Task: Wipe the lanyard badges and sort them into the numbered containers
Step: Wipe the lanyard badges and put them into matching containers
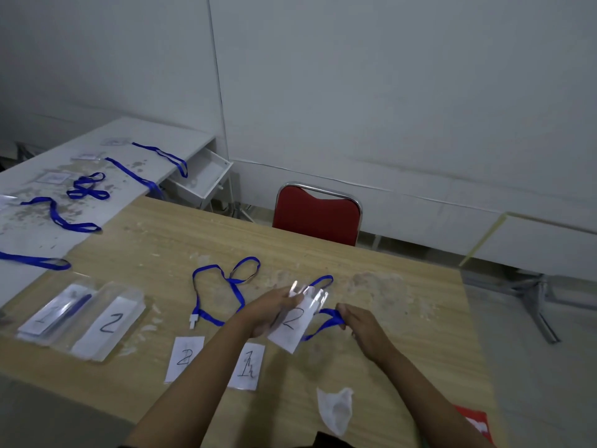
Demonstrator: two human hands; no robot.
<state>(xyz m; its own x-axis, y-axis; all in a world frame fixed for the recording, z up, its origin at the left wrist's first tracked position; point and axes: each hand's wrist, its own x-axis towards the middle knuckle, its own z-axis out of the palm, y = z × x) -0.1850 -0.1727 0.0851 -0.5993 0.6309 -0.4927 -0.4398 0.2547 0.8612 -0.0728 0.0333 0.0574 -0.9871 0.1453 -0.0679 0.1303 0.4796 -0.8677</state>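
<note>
My left hand [269, 310] holds a clear badge [292, 324] with a card marked 2, tilted above the wooden table [403, 318]. My right hand [361, 324] pinches that badge's blue lanyard strap [329, 321]. Two more cards lie flat near the front edge, one marked 2 [184, 358] and one marked 1 [247, 367]. A loose blue lanyard [226, 286] with a white clip lies behind them. At the left stand two clear containers, number 1 [55, 313] with a lanyard badge inside and number 2 [108, 321]. A crumpled white wipe [336, 410] lies near my right forearm.
A white side table [106, 202] at the left carries several blue lanyards [87, 185] and badges. A red chair [316, 216] stands behind the wooden table. A red packet [475, 421] lies at the table's right front corner.
</note>
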